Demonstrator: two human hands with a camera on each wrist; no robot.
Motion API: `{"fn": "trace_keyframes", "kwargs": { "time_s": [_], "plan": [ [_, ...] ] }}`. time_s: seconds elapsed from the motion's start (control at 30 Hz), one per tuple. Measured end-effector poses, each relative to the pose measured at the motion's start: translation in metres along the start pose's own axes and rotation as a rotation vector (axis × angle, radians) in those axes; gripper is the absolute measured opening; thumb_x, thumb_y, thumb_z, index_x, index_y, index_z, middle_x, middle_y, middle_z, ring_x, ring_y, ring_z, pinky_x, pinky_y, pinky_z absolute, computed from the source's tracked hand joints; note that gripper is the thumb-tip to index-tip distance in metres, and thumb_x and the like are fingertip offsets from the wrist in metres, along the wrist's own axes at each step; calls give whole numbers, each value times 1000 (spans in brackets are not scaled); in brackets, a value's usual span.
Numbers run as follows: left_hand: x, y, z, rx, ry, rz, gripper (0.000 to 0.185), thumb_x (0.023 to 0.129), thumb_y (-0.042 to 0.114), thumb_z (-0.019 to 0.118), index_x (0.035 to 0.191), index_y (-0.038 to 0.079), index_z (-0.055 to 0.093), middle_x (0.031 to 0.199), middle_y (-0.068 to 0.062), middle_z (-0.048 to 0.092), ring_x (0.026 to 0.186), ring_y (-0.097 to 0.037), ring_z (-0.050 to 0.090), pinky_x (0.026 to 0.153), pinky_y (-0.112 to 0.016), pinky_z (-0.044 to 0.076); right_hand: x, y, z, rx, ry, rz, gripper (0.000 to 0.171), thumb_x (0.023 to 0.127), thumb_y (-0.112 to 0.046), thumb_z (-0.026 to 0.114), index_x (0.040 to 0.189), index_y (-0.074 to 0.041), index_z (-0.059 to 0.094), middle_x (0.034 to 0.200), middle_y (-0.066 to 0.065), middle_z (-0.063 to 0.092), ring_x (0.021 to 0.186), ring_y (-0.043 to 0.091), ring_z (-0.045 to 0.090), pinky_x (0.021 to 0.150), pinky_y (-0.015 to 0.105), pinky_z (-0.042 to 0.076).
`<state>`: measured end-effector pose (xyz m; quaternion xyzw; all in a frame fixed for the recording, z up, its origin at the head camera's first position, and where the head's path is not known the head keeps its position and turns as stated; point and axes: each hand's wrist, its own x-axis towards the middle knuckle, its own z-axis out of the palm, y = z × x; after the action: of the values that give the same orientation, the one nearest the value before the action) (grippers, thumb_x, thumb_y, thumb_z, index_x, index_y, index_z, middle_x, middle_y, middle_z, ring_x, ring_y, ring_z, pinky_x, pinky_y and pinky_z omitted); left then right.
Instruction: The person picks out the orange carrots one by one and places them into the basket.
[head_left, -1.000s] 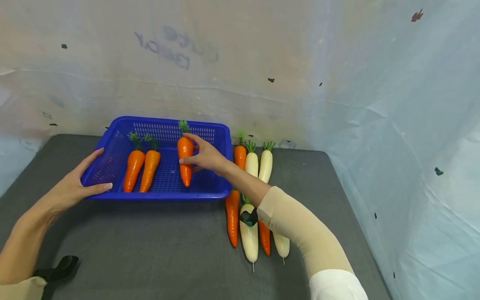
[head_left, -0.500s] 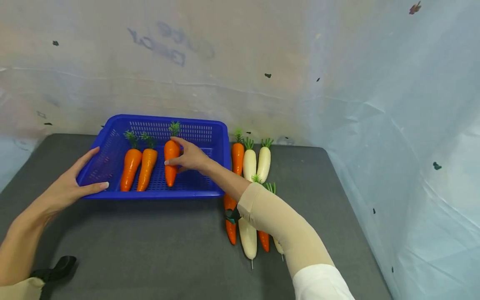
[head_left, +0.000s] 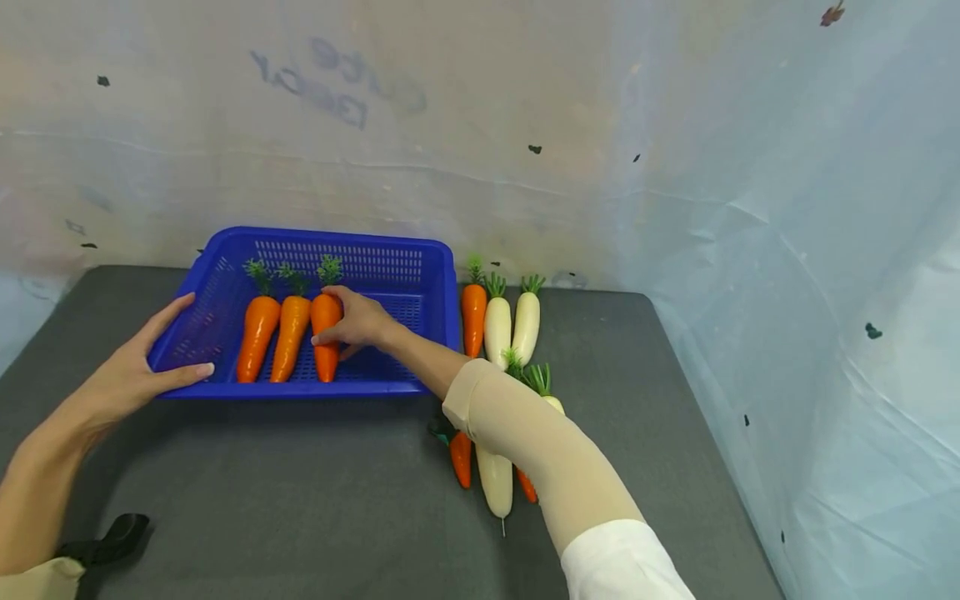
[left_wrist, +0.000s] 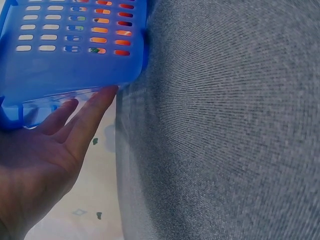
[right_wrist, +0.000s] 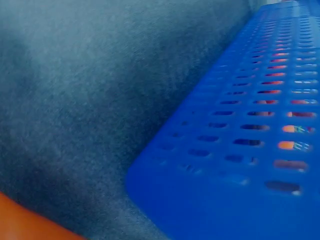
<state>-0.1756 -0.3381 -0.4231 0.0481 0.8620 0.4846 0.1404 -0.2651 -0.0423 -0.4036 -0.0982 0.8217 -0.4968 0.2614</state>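
My right hand (head_left: 358, 321) reaches into the blue plastic basket (head_left: 405, 389) and pinches an orange carrot (head_left: 326, 312) with a green leafy top. This carrot lies beside two others, the middle carrot (head_left: 291, 333) and the leftmost carrot (head_left: 257, 337), tops toward the back. At the basket's left front corner my left hand (head_left: 138, 375) holds the rim, thumb along the front edge. The left wrist view shows that hand (left_wrist: 55, 155) with its fingertips against the slotted basket wall (left_wrist: 70, 70). In the right wrist view the slotted basket side (right_wrist: 225, 165) hides the grip.
Right of the basket, a carrot (head_left: 473, 321) and white radishes (head_left: 498, 329) lie on the grey tabletop (head_left: 300, 500), with several more partly under my right forearm. Pale plastic sheeting (head_left: 480, 125) hangs behind and to the right of the table.
My right hand has moved left and down inside the basket with the carrot, bringing it next to the other two. The left hand stays at the basket corner.
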Motion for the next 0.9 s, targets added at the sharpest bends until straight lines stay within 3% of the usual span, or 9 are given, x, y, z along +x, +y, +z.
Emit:
{"fn": "trace_keyframes", "kwargs": {
  "time_s": [0.27,0.5,0.77,0.9],
  "plan": [
    [0,1,1,7,1,1,95,98,28,63,153,51,-12,159,-31,-16,130,-71,14,94,-85,16,5,3,4,-37,-4,-8,85,83,-12,82,154,-25,38,135,9,54,85,19,68,67,37,62],
    [0,-1,2,2,-2,11,94,99,26,61,153,50,-11,159,-34,-12,128,-69,19,92,-84,20,5,6,3,49,-85,-27,85,84,0,78,155,-20,36,135,20,56,96,24,69,75,40,61],
    [0,-2,3,-2,5,11,93,99,26,62,154,50,-10,160,-32,-13,129,-69,17,94,-84,18,2,6,-8,-46,-63,-52,82,84,-2,78,155,-17,38,126,23,61,88,34,72,75,37,60],
    [0,-2,2,17,11,10,95,98,27,63,154,49,-11,160,-32,-14,129,-70,16,95,-84,17,-4,1,-15,-65,-41,-73,79,86,-6,77,154,-20,39,135,23,55,89,34,72,78,36,60]
  ]
}}
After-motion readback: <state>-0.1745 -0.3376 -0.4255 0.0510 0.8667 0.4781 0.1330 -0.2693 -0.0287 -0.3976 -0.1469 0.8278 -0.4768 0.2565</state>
